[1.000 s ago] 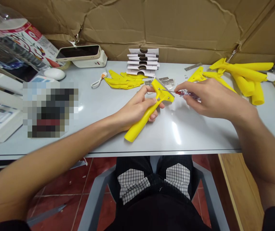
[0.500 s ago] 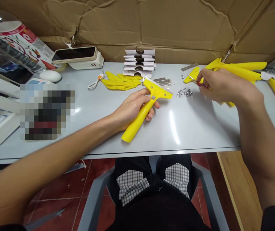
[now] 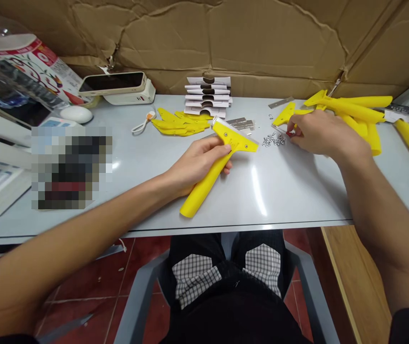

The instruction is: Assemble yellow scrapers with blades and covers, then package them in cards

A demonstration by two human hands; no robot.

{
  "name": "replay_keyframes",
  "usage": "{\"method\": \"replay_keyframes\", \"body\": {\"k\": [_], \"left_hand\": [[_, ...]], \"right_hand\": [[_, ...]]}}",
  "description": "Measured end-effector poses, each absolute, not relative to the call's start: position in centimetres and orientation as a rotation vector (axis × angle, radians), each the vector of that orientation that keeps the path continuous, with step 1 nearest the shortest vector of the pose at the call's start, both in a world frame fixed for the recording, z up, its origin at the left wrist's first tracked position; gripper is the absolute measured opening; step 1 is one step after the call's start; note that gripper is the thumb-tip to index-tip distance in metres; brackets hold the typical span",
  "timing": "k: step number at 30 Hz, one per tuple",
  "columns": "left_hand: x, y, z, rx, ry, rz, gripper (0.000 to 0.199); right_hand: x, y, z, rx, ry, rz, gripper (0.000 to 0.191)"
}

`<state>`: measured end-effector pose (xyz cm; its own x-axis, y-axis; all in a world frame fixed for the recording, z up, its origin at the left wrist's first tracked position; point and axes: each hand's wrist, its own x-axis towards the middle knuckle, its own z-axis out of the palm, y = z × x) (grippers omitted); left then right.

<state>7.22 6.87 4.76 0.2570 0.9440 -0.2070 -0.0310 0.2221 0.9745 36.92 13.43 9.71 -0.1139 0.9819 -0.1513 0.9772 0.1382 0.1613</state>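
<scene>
My left hand (image 3: 200,165) is closed round a yellow scraper (image 3: 206,184), its wide head pointing away from me and its handle towards the table edge. Two screws show on the head, and a blade lies along its far edge. My right hand (image 3: 319,131) pinches a small screwdriver (image 3: 280,129) with a thin metal shaft; only a bit of its red handle shows between the fingers. Just left of those fingers is a pile of small screws (image 3: 273,140). Close behind my right hand lies another yellow scraper (image 3: 285,113).
Yellow blade covers (image 3: 181,123), loose metal blades (image 3: 240,123) and folded white card sleeves (image 3: 207,98) lie along the back. More yellow scrapers (image 3: 358,107) are heaped at the right. A phone (image 3: 114,82), a white mouse (image 3: 76,113) and a bottle (image 3: 39,64) stand left. Cardboard (image 3: 164,43) rises behind.
My right hand has moved slightly left and towards me, bringing the screwdriver tip nearer the screw pile. My left thumb now lies further up, near the scraper's head.
</scene>
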Motion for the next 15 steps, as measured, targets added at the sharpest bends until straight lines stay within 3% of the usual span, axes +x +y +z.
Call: {"method": "replay_keyframes", "body": {"k": [8, 15], "left_hand": [[6.8, 7.0, 4.6, 1.127, 0.994, 1.026, 0.019], [6.9, 7.6, 3.7, 1.048, 0.889, 1.045, 0.023]], "right_hand": [[40.4, 15.9, 6.3, 1.847, 2.631, 0.102, 0.025], [36.4, 11.7, 9.8, 1.970, 2.830, 0.140, 0.018]]}}
